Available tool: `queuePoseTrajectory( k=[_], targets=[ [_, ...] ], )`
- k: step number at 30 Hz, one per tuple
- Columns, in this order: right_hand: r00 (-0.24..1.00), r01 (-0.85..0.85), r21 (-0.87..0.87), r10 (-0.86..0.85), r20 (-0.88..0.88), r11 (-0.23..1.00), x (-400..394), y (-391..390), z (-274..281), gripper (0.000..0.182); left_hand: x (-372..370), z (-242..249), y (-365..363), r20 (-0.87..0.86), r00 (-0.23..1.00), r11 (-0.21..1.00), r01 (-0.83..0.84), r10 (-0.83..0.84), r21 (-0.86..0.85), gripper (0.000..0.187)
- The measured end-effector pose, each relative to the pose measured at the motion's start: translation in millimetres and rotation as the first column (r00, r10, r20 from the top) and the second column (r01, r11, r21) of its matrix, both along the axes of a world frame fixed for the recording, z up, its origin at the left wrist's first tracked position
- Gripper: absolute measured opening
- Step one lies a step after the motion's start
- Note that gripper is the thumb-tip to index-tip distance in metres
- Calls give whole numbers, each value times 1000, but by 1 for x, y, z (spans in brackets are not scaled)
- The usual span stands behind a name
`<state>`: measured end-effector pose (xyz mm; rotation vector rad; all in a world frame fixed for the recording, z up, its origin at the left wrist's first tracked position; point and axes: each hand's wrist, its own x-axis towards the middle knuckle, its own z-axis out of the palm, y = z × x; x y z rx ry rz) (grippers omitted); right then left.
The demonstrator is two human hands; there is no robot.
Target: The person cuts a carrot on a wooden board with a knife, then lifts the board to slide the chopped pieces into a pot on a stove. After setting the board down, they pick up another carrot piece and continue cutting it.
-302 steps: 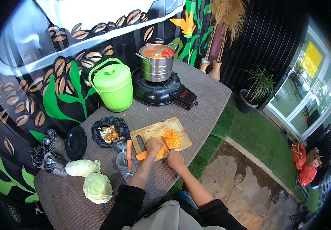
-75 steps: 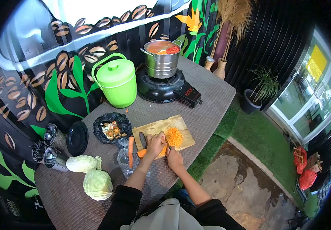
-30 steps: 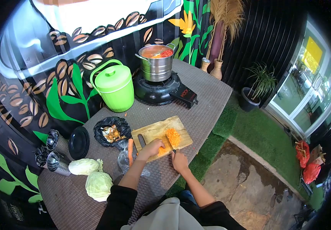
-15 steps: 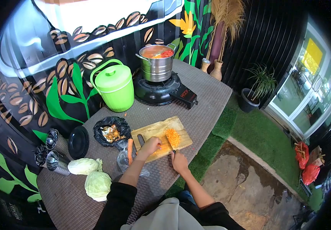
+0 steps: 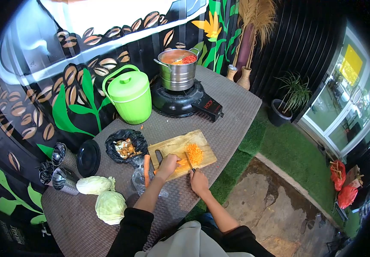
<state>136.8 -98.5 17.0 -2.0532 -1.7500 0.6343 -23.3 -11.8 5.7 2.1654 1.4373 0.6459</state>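
My right hand [image 5: 199,180] is closed on the handle of a knife [image 5: 189,161], whose blade rests over the wooden cutting board [image 5: 204,141]. Chopped orange carrot [image 5: 195,154] lies heaped on the board just right of the blade. On the board left of the knife, my left hand [image 5: 168,165] has its fingers pressed together on a piece of carrot [image 5: 181,165], partly hidden by the fingers. A dark-handled tool [image 5: 158,155] lies at the board's left end. Beside it, a whole carrot [image 5: 147,170] rests on a clear plastic bag [image 5: 138,180].
A steel pot [image 5: 177,77] of food sits on a black portable stove [image 5: 174,103]. Left of it stand a green lidded bucket [image 5: 130,100] and a black bag of peelings [image 5: 125,147]. Cabbages [image 5: 110,207], metal cups [image 5: 65,182] and black plates [image 5: 88,158] are at the left.
The knife blade has shifted slightly left, away from the heap and nearer my left fingers. The carrot heap looks more spread. My left hand stays on the board.
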Motion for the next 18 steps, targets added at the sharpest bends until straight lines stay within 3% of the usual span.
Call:
queuePoseTrajectory(
  k=[6, 10, 16, 18],
  targets=[
    [997, -63, -32, 64, 30, 998, -6, -3, 0, 42, 6, -10, 4, -103, 994, 1000, -24, 23, -15, 23],
    [1000, -17, 12, 17, 2, 1000, -5, -3, 0, 39, 7, -11, 2, -106, 993, 999, -44, 43, -8, 27],
    [1000, -28, 52, 28, 1, 998, -2, -2, 2, 40, 10, -19, 3, -1, 998, 998, -62, 62, -10, 21],
    [999, -51, -14, 51, 7, 999, 1, 0, 9, 41, 13, -20, 3, 135, 990, 999, -42, 45, -23, 17]
  ],
)
